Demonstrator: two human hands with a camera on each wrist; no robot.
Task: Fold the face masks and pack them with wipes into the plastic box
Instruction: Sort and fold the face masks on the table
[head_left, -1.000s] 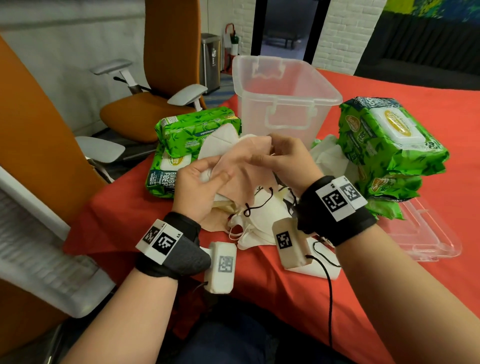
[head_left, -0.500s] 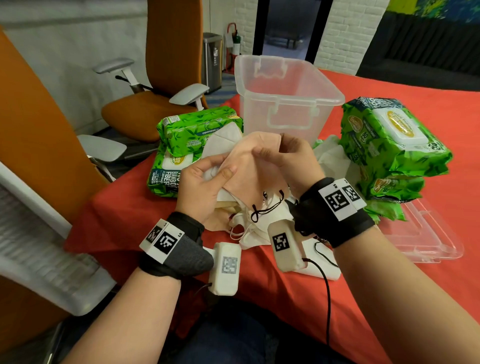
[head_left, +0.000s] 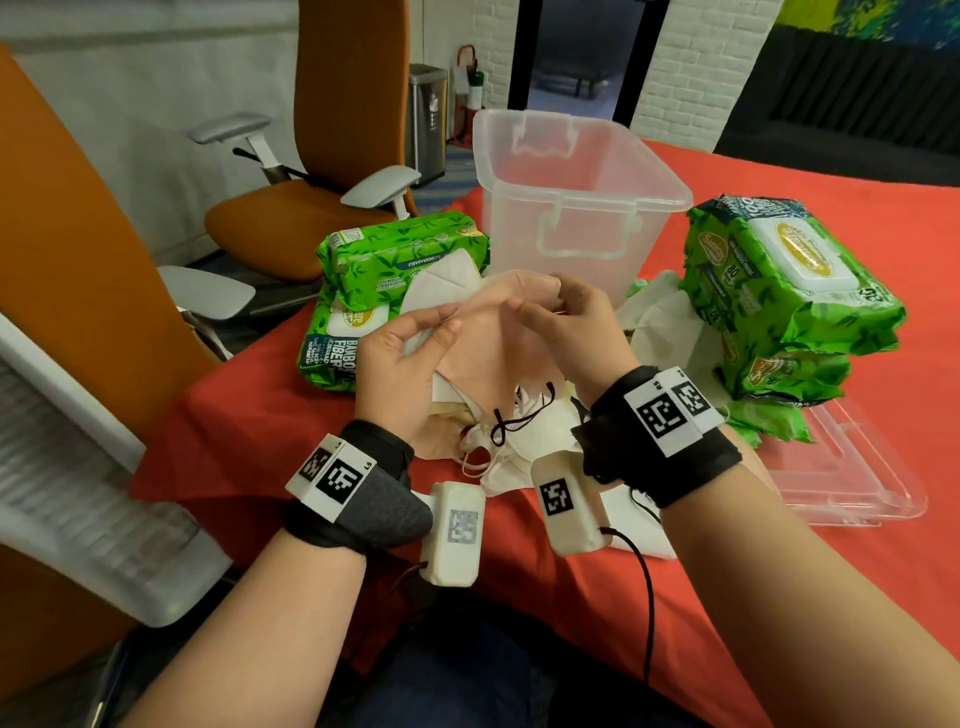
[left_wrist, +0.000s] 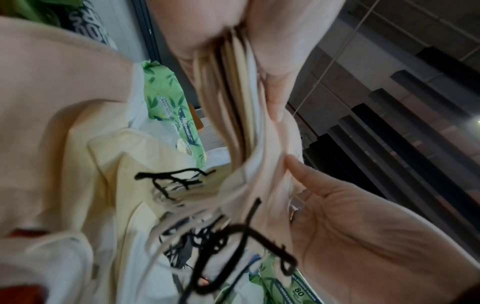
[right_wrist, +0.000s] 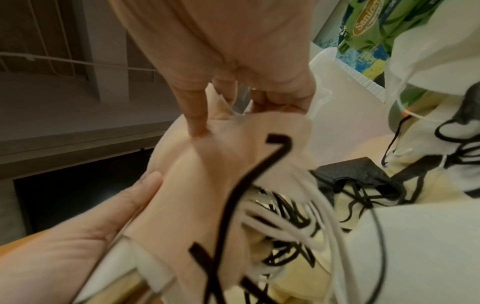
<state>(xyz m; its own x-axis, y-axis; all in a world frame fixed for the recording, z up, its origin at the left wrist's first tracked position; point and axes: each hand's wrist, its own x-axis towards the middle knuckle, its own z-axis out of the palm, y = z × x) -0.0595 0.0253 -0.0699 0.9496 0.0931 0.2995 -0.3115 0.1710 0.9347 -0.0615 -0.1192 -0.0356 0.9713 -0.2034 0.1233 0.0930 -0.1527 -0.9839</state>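
Both hands, left (head_left: 400, 364) and right (head_left: 566, 322), pinch a pink mask (head_left: 498, 343) above the tabletop (head_left: 623, 597) pile, before the empty box (head_left: 576, 197). Risk: dangling ear loops (head_left: 519, 415) snag other masks; fold may slip.

Orange office chair (head_left: 322, 171) with grey armrests, white brick wall (head_left: 696, 78), dark doorway (head_left: 582, 52), steel bin (head_left: 427, 124)

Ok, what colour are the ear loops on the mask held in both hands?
Black ear loops on the peach-pink mask; clearest in the right wrist view.
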